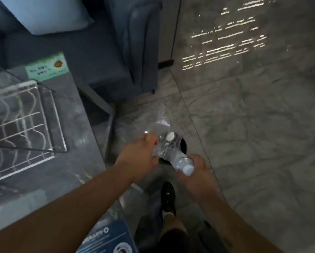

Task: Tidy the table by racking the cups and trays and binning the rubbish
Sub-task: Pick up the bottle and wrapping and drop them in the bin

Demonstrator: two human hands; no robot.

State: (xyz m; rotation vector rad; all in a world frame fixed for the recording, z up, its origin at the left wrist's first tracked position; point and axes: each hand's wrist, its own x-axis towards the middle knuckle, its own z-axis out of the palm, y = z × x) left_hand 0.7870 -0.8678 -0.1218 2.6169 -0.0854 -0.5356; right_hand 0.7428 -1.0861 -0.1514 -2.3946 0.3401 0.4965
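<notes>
My left hand (140,154) grips crumpled clear plastic rubbish (164,143), which holds a white cap-like piece. My right hand (196,172) holds a clear plastic bottle (183,164) with a white cap, its neck pointing toward me. Both hands hover over a dark round bin (184,145) on the floor, mostly hidden behind the plastic. A clear acrylic rack with wire dividers (19,123) stands on the grey marble table (76,161) at the left.
A green card (47,67) lies at the table's far edge. A blue printed sheet (107,238) sits near the table's front corner. A dark blue sofa (116,42) with a pale cushion stands behind. My black shoe (168,198) rests on the marble floor.
</notes>
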